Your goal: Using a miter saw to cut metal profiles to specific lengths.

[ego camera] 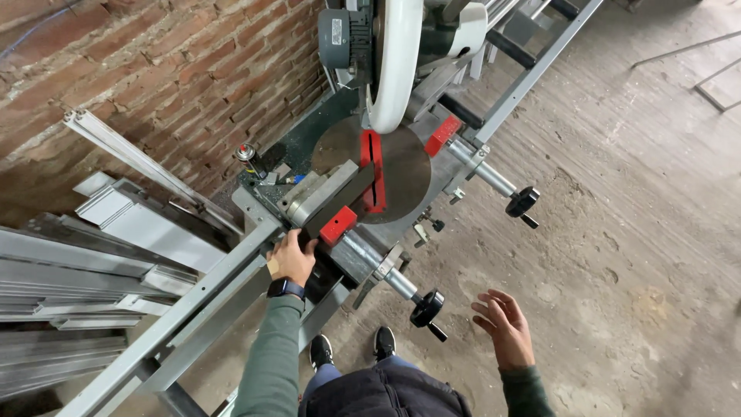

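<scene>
Bare concrete floor [633,232] and a brick wall [154,69] surround a mitre saw [386,154]. A dark metal profile [340,205] is laid across the saw's tabletop [405,166] beside a red clamp [338,225], its near end gripped by the left hand [292,259] with fingers closed round it. It is judged stiff, light and sharp-edged, best held near the end. The right hand [505,324] is held empty, fingers loosely spread.
</scene>
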